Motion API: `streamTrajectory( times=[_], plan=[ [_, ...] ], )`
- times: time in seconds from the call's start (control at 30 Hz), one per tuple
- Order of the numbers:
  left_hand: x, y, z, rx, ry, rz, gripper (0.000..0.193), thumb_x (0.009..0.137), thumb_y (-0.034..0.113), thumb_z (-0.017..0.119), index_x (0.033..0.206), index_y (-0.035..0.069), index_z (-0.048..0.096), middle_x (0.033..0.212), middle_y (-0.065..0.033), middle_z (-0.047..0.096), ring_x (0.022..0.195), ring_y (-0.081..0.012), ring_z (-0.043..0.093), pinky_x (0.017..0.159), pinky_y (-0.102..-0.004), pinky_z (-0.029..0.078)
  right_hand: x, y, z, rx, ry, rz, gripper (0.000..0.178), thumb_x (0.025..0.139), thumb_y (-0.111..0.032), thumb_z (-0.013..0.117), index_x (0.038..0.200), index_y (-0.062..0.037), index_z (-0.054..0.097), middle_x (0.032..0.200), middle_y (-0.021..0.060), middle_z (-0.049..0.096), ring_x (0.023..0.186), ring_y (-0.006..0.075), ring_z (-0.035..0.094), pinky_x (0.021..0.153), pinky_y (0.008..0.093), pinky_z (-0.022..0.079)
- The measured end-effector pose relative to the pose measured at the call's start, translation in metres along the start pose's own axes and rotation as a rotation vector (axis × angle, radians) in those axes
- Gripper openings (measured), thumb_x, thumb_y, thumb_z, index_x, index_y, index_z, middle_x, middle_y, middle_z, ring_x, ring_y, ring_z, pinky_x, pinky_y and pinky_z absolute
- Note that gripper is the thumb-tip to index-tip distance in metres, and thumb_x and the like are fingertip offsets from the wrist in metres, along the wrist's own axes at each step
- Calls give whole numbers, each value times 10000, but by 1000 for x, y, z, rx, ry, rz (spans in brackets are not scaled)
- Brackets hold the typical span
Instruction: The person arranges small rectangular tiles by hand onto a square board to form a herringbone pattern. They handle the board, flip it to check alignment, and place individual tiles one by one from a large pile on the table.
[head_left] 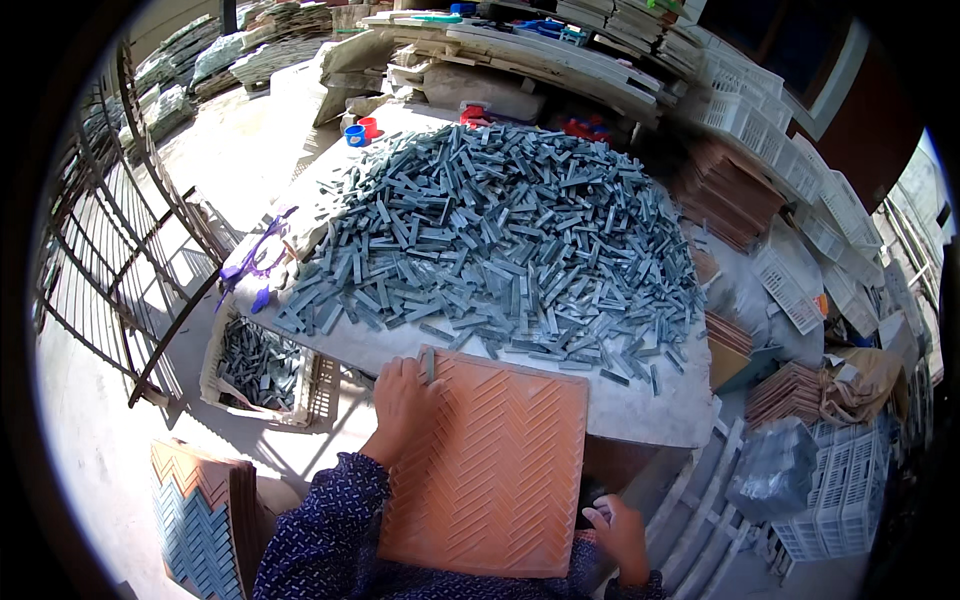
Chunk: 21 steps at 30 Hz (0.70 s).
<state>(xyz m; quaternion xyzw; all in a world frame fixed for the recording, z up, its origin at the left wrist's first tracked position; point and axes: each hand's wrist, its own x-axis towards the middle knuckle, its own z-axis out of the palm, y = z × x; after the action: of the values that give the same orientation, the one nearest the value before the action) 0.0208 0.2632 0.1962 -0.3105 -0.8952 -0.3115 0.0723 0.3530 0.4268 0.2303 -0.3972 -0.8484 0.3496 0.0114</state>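
Note:
An orange tray (500,450) with raised herringbone ridges lies tilted before me, its far edge at the table's near edge. My left hand (405,405) is closed at its far left corner, with a small grey stone strip (429,362) standing out from the fingertips. Beside the tray's near right edge is my right hand (621,538), its fingers curled; what they hold, if anything, is hidden. Beyond the tray a wide heap of grey stone strips (500,220) covers much of the pale table (660,420).
Below the table's left side stands a cream crate (318,388) of more strips. Stacked trays (200,520) with strips laid in herringbone are at the near left. White crates (830,490) and orange trays (725,195) stand right. A metal rail (125,250) curves along the left.

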Motion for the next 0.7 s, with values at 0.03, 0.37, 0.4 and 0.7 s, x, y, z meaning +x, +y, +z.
streamTrajectory(
  times=[0.03, 0.37, 0.4, 0.7],
  plan=[
    [5, -2, 12, -1, 13, -3, 260, 765, 167, 651, 930, 6, 533, 894, -164, 536, 872, -356, 518, 749, -443, 421, 13, 0, 0, 34, 65, -48, 273, 787, -221, 699, 912, 10, 625, 802, 179, 650, 681, 270, 650, 617, 358, 511],
    [-8, -9, -5, -569, -74, -253, 190, 771, 86, 681, 916, -2, 595, 797, -94, 605, 724, -200, 606, 657, -311, 481, 72, -14, 65, -34, 461, -401, 130, 740, -84, 694, 790, -39, 583, 726, 97, 535, 686, 270, 539, 611, 370, 434],
    [-13, -1, -12, -713, -112, -328, 193, 773, 60, 685, 936, 0, 601, 803, -80, 617, 714, -169, 613, 655, -286, 488, 72, -11, 70, -16, 502, -396, 126, 738, -77, 690, 779, -45, 575, 717, 98, 528, 681, 276, 527, 609, 378, 423],
    [-34, 17, -33, -1031, -200, -356, 168, 831, 56, 651, 968, 1, 570, 815, -63, 636, 649, -93, 588, 569, -202, 467, 75, -8, 76, 0, 545, -440, 115, 754, -88, 670, 755, -49, 562, 698, 93, 512, 660, 288, 504, 592, 393, 404]
  ],
)
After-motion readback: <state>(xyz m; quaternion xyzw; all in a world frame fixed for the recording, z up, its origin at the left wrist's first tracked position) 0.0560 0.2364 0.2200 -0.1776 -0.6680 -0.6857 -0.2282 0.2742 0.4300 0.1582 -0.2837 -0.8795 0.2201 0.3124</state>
